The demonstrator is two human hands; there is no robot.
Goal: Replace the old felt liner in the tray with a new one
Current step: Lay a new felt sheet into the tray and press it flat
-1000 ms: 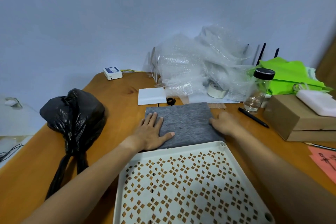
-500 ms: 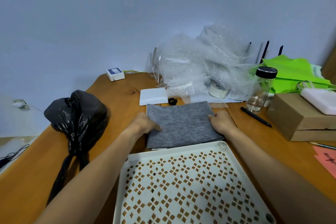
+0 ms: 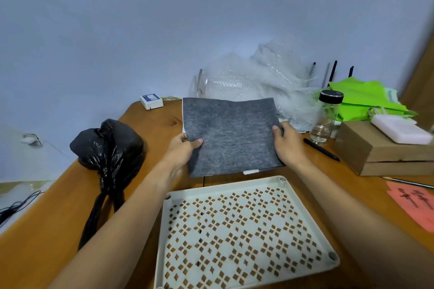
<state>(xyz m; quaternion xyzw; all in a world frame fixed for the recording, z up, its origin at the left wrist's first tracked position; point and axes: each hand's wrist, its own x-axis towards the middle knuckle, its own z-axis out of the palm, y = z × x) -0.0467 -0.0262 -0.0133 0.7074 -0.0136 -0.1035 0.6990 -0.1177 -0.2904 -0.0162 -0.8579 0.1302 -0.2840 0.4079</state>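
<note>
A grey felt sheet (image 3: 231,135) is held up off the table, tilted with its far edge raised, just beyond the tray. My left hand (image 3: 184,149) pinches its left edge, thumb on top. My right hand (image 3: 287,143) grips its right edge the same way. A thin white layer shows under the felt's left and near edges. The white tray (image 3: 312,225) with diamond-shaped cut-outs lies on the wooden table in front of me; nothing lies in it, and the wood shows through its holes.
A tied black plastic bag (image 3: 108,148) sits left of my arm. Bubble wrap (image 3: 253,77) is piled at the back. On the right stand a glass jar (image 3: 327,116), a black pen (image 3: 321,149), a cardboard box (image 3: 380,150) and a pink paper (image 3: 415,204).
Both hands went from lying on the felt on the table to gripping its side edges, and they have lifted it clear of the table with its far edge raised.
</note>
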